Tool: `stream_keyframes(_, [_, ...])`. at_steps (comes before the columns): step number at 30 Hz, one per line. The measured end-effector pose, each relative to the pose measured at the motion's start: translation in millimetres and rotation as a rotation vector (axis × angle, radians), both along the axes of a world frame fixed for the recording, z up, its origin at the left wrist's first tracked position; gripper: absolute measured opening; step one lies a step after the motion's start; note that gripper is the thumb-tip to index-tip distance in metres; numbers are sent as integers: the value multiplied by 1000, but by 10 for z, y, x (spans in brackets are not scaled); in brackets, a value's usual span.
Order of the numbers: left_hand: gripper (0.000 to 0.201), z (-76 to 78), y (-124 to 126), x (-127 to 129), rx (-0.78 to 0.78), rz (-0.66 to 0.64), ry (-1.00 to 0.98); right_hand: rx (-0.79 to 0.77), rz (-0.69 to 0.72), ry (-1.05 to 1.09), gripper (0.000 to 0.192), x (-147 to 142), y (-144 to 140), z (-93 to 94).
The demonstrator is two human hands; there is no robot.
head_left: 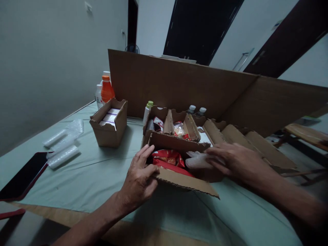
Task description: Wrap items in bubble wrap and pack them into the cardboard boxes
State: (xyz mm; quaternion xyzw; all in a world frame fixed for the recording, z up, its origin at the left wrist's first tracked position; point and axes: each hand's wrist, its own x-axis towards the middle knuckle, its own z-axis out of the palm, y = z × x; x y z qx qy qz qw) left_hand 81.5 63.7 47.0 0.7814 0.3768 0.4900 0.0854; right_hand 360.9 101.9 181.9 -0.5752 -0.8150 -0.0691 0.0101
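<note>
An open cardboard box sits in front of me on the green cloth, with red snack packets inside. My left hand rests on the box's near left corner, fingers curled over the edge and its front flap. My right hand reaches in from the right, blurred, pressing a clear bubble-wrap bundle into the box. Whether its fingers grip the bundle is unclear.
A second open box with packets stands behind. A small box of white cartons sits left, with an orange bottle behind it. Bubble-wrap rolls and a dark phone lie far left. A tall cardboard sheet stands across the back.
</note>
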Motion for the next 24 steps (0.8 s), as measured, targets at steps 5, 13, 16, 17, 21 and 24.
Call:
stream_keyframes(5, [31, -2, 13, 18, -4, -8, -15, -167, -281, -363, 18, -469, 92, -114])
stream_keyframes(13, [30, -33, 37, 27, -5, 3, -35, -223, -229, -329, 24, -561, 331, -599])
stream_keyframes(16, [29, -32, 44, 37, 3, 11, -30, -246, -189, -312, 21, -598, 388, -695])
stream_keyframes(17, [29, -29, 41, 40, 6, 14, -25, -250, -176, -307, 21, -608, 389, -695])
stream_keyframes(21, [32, -2, -21, 17, 47, 44, -22, -209, -147, -293, 24, -509, 228, -523])
stream_keyframes(24, [52, -13, -85, -57, 97, 107, -113, 92, -165, -147, 34, -190, -99, -332])
